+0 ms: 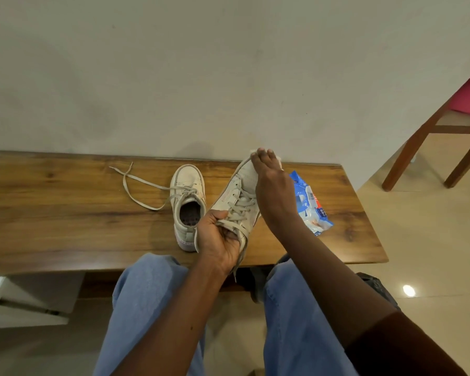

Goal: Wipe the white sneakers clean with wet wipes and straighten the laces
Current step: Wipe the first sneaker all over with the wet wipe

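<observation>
Two sneakers (pixel 188 183), one wipes pack (pixel 310 202); left hand (pixel 217 240) gripping one sneaker (pixel 243 177), right hand (pixel 269 191) holding one wipe (pixel 280 162).

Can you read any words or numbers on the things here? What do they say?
"mee": sideways on the blue wipes pack; maybe part of a longer word.
Other print on that pack, with its white label: too small to read.
Pinkish marks on the side of the held sneaker: too blurred.
The other sneaker: nothing readable.
The wet wipe under the right hand: no print shows.
</observation>
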